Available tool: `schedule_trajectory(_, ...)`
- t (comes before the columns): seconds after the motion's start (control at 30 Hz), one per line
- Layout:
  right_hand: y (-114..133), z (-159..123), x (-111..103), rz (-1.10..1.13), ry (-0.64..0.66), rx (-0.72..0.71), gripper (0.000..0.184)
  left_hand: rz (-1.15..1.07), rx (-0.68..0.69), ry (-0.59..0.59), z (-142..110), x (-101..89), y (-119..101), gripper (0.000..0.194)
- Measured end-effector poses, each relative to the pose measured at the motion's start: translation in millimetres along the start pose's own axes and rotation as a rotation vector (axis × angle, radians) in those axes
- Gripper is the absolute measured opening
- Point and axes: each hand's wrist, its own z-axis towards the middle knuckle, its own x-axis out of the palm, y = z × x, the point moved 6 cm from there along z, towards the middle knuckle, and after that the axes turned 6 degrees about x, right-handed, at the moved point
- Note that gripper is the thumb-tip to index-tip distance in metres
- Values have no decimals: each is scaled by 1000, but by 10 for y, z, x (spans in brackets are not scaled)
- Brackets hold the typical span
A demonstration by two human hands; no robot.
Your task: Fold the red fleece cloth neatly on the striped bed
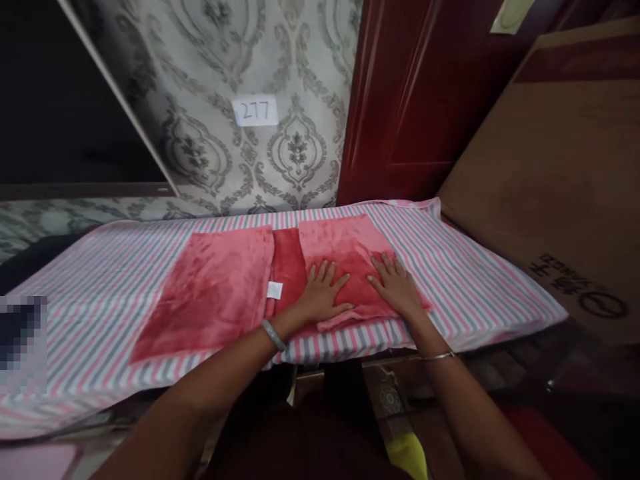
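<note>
A red-pink plush cloth [215, 287] lies on the table, its left and right parts folded inward over a darker red middle strip [289, 263]. A small white tag [275, 290] shows beside that strip. My left hand [321, 293] rests flat on the right folded part, fingers spread, near its inner edge. My right hand [397, 285] lies flat on the same part, farther right, with its fingers spread too. Neither hand grips anything. A grey bangle is on my left wrist and a thin silver one on my right.
A striped pink, grey and white sheet [480, 287] covers the table. Behind stand a patterned wall with a paper label [255, 110] and a dark red door [400, 100]. A large cardboard box [550, 153] is at the right, a dark screen [75, 100] at the left.
</note>
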Motion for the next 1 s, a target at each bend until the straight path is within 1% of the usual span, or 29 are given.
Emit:
schedule_trajectory(0.1, -10, 12, 12, -12, 18, 2, 62, -112, 3, 58, -13, -62, 1, 85)
schedule_trajectory(0.17, -22, 8, 25, -20, 38, 13, 63, -210, 11, 52, -96, -144, 54, 78)
schedule_trajectory(0.2, -24, 5, 32, -23, 44, 17, 64, -250, 13, 18, -178, -210, 113, 73)
schedule_trajectory(0.27, -24, -2, 46, -20, 51, 18, 64, -279, -9, -104, -446, -388, 319, 67)
schedule_trajectory(0.33, -27, -5, 63, -10, 56, 15, 64, -246, -93, -246, -862, -590, 638, 62)
schedule_trajectory(0.37, -33, -2, 70, -3, 59, 15, 64, -214, -181, -318, -1119, -691, 840, 60)
schedule_trajectory(0.43, -58, 12, 79, 18, 70, 25, 63, -129, -434, -446, -1700, -864, 1272, 59)
schedule_trajectory(0.5, -77, 32, 66, 47, 89, 46, 62, -44, -659, -506, -2257, -965, 1622, 59)
schedule_trajectory(0.53, -69, 40, 35, 64, 83, 61, 61, -27, -759, -509, -2498, -978, 1757, 59)
schedule_trajectory(0.6, 38, 38, -100, 122, -2, 62, 58, -51, -929, -517, -2881, -951, 1935, 60)
schedule_trajectory(0.67, 325, -18, -294, 249, -135, -20, 54, -106, -1027, -532, -3109, -891, 1996, 61)
schedule_trajectory(0.7, 535, -70, -380, 340, -177, -90, 53, -133, -1048, -553, -3172, -868, 1994, 61)
schedule_trajectory(0.73, 777, -132, -441, 441, -179, -164, 52, -156, -1063, -582, -3215, -854, 1981, 60)
schedule_trajectory(0.77, 1035, -197, -467, 537, -135, -220, 52, -177, -1073, -614, -3244, -851, 1965, 60)
schedule_trajectory(0.83, 1579, -331, -418, 659, 71, -306, 51, -220, -1104, -661, -3283, -859, 1942, 62)
schedule_trajectory(0.87, 1829, -396, -372, 661, 171, -326, 52, -244, -1129, -670, -3302, -866, 1941, 65)
schedule_trajectory(0.93, 2222, -490, -283, 586, 291, -317, 54, -299, -1161, -672, -3331, -883, 1955, 70)
schedule_trajectory(1.0, 2469, -516, -223, 495, 316, -258, 58, -366, -1164, -689, -3356, -901, 1981, 72)
